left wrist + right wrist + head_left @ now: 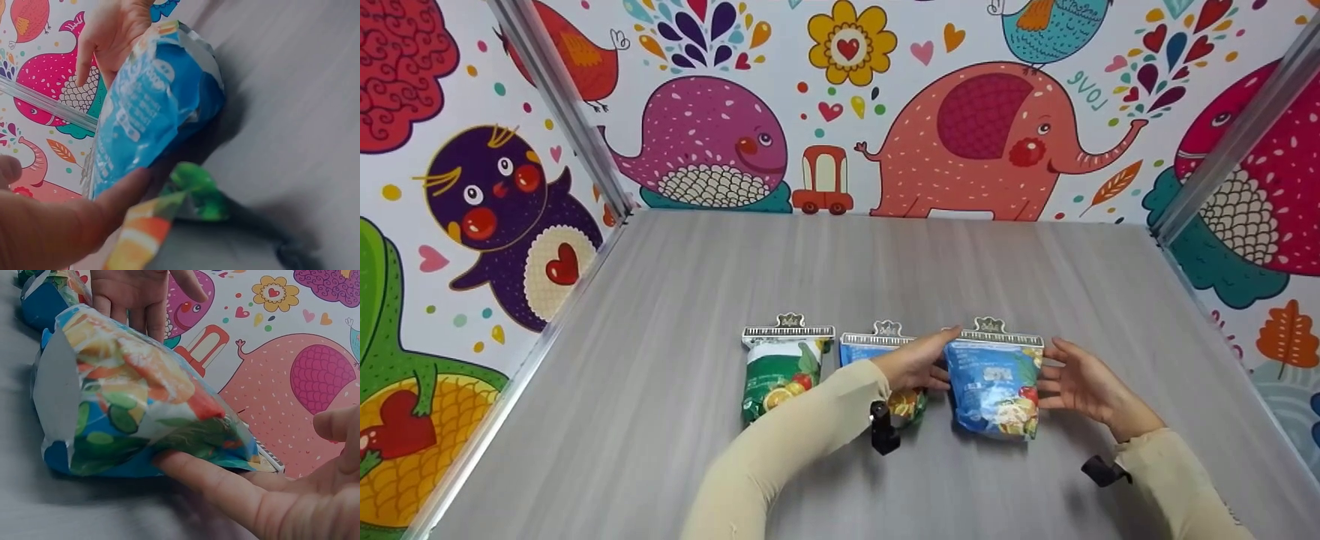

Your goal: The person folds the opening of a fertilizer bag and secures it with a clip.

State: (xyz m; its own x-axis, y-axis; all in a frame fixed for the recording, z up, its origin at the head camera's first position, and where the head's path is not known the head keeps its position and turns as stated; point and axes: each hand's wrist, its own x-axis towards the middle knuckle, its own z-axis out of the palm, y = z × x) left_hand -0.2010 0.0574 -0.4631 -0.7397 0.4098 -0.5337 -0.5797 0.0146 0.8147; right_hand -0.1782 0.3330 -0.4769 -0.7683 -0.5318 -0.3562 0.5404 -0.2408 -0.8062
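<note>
A blue snack bag (986,382) with fruit pictures lies at the right of a row, its top closed by a piano-keyboard clip (1001,339). My left hand (913,365) reaches over the middle bag to its left side, fingers extended and thumb raised by the clip. On the other side, my right hand (1086,384) has its fingers loosely straight against the bag's edge. In the right wrist view, a fingertip touches the lower side of the bag (140,394). Beneath my left forearm, the middle blue bag (856,352) is partly hidden.
A green and white bag (780,375) with a matching keyboard clip (789,331) lies at the row's left end. The grey table (885,262) is bounded by printed cartoon walls (825,112) at the back and sides, with metal posts (562,105) at the corners.
</note>
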